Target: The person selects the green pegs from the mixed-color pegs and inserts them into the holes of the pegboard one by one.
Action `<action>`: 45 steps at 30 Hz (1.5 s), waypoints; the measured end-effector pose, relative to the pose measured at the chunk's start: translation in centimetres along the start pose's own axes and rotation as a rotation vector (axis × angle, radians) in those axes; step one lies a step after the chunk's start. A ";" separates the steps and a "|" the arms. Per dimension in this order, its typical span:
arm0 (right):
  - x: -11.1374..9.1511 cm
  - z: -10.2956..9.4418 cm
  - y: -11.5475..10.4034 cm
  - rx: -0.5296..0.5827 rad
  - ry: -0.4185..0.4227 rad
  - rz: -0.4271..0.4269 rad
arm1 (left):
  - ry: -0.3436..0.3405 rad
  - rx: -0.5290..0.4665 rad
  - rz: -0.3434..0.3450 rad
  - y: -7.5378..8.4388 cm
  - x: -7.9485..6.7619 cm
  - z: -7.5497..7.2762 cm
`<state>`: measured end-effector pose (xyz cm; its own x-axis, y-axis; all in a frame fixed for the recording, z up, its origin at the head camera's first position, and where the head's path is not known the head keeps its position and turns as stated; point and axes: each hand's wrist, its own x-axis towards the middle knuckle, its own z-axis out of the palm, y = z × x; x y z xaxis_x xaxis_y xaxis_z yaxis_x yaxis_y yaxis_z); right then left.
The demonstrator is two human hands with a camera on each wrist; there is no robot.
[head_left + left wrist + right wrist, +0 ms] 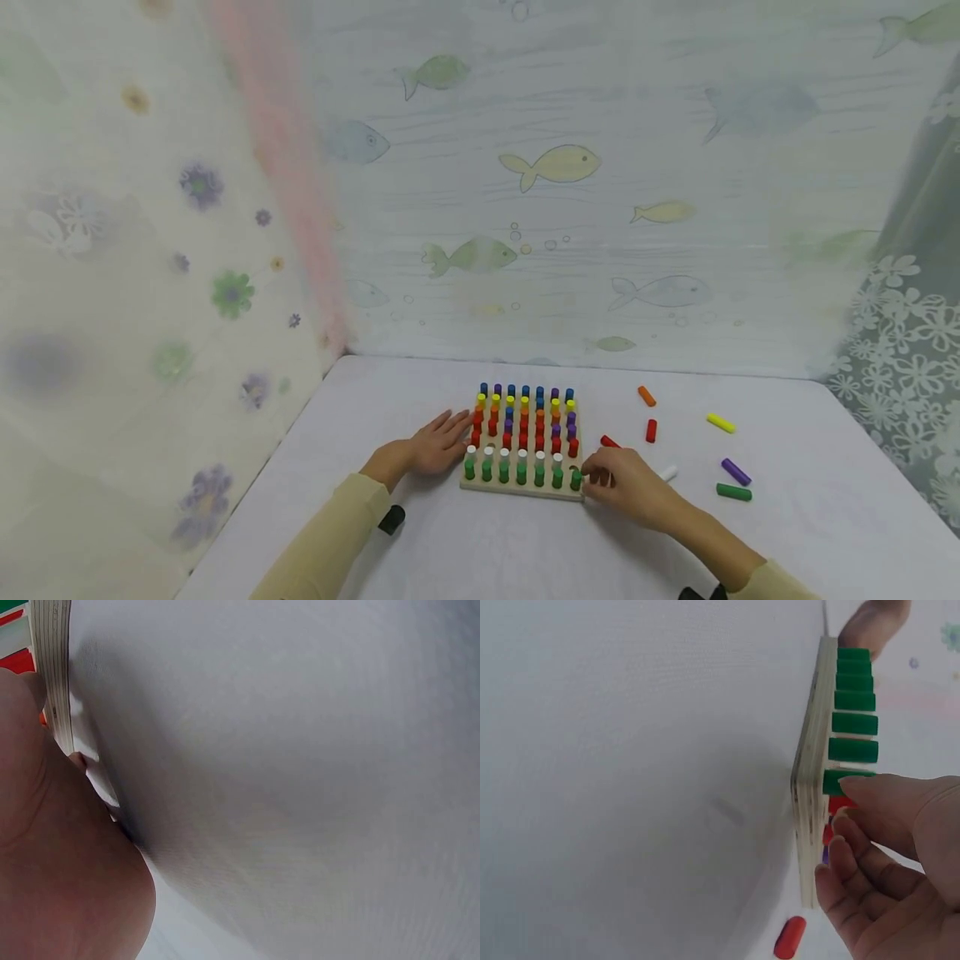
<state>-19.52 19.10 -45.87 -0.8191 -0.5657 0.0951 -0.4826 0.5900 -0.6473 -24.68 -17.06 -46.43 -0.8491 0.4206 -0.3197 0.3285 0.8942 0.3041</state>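
Observation:
A wooden pegboard (521,492) lies on the table with rows of colored pegs standing in it. Green pegs (521,473) form the nearest row, with white pegs (522,457) behind them. My left hand (437,444) rests flat at the board's left edge, its fingers extended along the side. At the front right corner is my right hand (626,483). In the right wrist view its thumb overlaps the end green peg (838,782), which stands in the board, while the other fingers bend loosely beside the board's edge. A bare hole shows behind that peg.
Loose pegs lie right of the board: orange (647,396), yellow (721,423), purple (736,472), green (733,492), white (668,473) and red (651,431). Another red peg (611,442) lies just beyond my right hand. A fish-patterned curtain (555,208) hangs behind the table.

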 end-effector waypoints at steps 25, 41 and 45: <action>-8.5 -7.8 6.8 -0.169 0.115 0.172 | -0.003 -0.009 -0.009 0.2 -0.3 0.0; -10.1 -8.6 9.8 -0.241 0.100 0.211 | -0.004 0.020 -0.008 0.1 -0.2 -0.1; -9.9 -8.5 9.7 -0.236 0.083 0.209 | -0.011 0.022 -0.021 0.2 -0.2 -0.1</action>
<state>-18.71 35.37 -46.66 -0.9258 -0.3751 0.0468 -0.3522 0.8109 -0.4673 -24.51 -17.03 -46.21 -0.8513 0.4029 -0.3362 0.3195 0.9062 0.2770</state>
